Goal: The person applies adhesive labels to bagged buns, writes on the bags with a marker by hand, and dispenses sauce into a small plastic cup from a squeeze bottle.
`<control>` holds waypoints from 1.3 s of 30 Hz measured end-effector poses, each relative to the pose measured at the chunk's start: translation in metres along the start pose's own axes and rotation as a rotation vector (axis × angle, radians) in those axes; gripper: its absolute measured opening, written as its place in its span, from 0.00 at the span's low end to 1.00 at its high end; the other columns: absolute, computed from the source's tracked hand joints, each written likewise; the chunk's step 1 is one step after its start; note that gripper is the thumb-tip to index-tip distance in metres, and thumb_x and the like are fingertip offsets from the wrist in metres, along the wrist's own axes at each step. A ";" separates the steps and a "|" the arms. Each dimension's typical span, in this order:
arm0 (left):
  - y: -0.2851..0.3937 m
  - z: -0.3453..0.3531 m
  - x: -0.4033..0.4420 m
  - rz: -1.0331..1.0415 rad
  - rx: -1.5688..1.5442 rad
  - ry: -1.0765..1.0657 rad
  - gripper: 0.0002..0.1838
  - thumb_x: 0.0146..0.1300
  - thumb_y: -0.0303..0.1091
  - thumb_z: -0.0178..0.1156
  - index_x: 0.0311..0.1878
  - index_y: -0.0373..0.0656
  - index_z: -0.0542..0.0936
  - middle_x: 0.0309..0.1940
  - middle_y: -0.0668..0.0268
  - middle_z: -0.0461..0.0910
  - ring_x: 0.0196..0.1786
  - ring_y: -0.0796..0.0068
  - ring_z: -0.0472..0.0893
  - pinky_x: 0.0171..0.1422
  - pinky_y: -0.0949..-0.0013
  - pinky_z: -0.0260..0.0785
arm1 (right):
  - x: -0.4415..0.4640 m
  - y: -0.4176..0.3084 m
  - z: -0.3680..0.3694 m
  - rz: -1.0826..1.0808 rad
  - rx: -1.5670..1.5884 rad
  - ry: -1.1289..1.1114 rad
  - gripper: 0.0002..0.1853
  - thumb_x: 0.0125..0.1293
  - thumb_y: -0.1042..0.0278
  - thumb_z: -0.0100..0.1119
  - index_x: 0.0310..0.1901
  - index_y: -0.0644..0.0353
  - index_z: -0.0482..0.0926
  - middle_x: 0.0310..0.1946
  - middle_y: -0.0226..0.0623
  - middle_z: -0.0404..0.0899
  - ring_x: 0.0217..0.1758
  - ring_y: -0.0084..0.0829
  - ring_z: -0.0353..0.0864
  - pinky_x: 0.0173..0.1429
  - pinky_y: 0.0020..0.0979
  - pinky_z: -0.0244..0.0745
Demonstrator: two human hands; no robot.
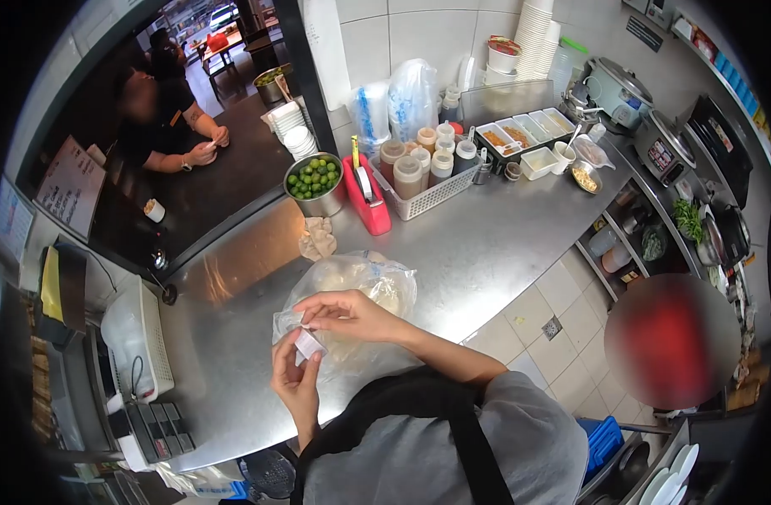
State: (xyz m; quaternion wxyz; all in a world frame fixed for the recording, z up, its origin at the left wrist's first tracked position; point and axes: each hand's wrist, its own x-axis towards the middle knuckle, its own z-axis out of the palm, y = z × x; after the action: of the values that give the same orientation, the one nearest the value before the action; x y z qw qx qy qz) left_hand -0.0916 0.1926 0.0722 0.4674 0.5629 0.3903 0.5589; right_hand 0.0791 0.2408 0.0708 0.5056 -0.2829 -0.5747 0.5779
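A clear plastic bag (392, 286) with pale, rounded contents lies on the steel counter (234, 353) in front of me. My left hand (294, 380) pinches a small white label (308, 343) with faint print between thumb and fingers, beside the bag's gathered end. Just above it, my right hand (352, 316) reaches across the bag, its thumb and fingertips closed at the label's upper edge. What exactly lies between the right fingertips is too small to make out. A crumpled brown paper (318, 239) sits behind the bag.
A red tape dispenser (367, 198), a bowl of green limes (314, 181) and a basket of sauce bottles (436, 192) line the back. Topping trays (524, 130) stand further right. A person (166, 126) leans at the serving window. A white basket (149, 337) is at left.
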 end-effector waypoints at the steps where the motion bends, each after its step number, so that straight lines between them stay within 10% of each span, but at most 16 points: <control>1: 0.003 0.001 0.000 0.012 0.001 -0.023 0.24 0.56 0.14 0.60 0.58 0.33 0.73 0.55 0.59 0.73 0.61 0.68 0.72 0.65 0.67 0.63 | 0.000 -0.005 -0.003 0.042 0.038 0.022 0.15 0.67 0.72 0.57 0.55 0.59 0.77 0.46 0.35 0.79 0.45 0.22 0.80 0.47 0.25 0.77; 9: 0.000 0.039 0.002 -0.010 -0.213 -0.316 0.25 0.51 0.14 0.64 0.55 0.34 0.75 0.56 0.54 0.72 0.58 0.63 0.75 0.60 0.65 0.70 | -0.044 -0.025 -0.116 -0.142 -0.023 0.658 0.14 0.70 0.69 0.54 0.55 0.62 0.76 0.46 0.35 0.81 0.42 0.25 0.81 0.49 0.28 0.77; 16: -0.021 0.142 0.025 -0.036 -0.239 -0.393 0.25 0.52 0.13 0.64 0.55 0.35 0.75 0.55 0.55 0.73 0.56 0.63 0.76 0.55 0.66 0.74 | -0.163 -0.044 -0.420 -0.150 -0.256 1.391 0.18 0.71 0.63 0.53 0.57 0.61 0.75 0.52 0.35 0.79 0.51 0.25 0.78 0.51 0.31 0.74; 21: -0.065 0.269 0.048 -0.307 -0.299 -0.452 0.24 0.55 0.14 0.61 0.57 0.34 0.74 0.56 0.57 0.73 0.55 0.67 0.77 0.54 0.68 0.75 | -0.235 -0.011 -0.668 0.070 -1.208 1.789 0.26 0.71 0.59 0.49 0.64 0.66 0.66 0.59 0.48 0.73 0.62 0.45 0.71 0.65 0.37 0.65; 28: -0.161 0.455 0.098 -0.384 -0.353 -0.776 0.21 0.59 0.17 0.61 0.57 0.33 0.74 0.70 0.56 0.56 0.54 0.68 0.78 0.53 0.69 0.77 | -0.248 -0.050 -0.740 0.381 -0.853 1.387 0.21 0.70 0.61 0.46 0.57 0.67 0.74 0.55 0.53 0.75 0.61 0.47 0.72 0.66 0.37 0.64; 39: -0.212 0.568 0.139 -0.626 -0.256 -0.813 0.19 0.61 0.25 0.62 0.57 0.39 0.77 0.76 0.59 0.40 0.52 0.68 0.80 0.51 0.69 0.79 | -0.219 -0.024 -0.720 0.204 -0.861 1.306 0.17 0.68 0.67 0.48 0.53 0.63 0.79 0.47 0.50 0.82 0.52 0.44 0.81 0.57 0.35 0.72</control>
State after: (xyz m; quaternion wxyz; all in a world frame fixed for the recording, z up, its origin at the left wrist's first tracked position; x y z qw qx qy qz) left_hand 0.5004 0.3298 -0.0600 0.7906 0.5290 0.2557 0.1724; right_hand 0.8110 0.3095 -0.0909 0.5313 -0.7873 -0.3060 0.0647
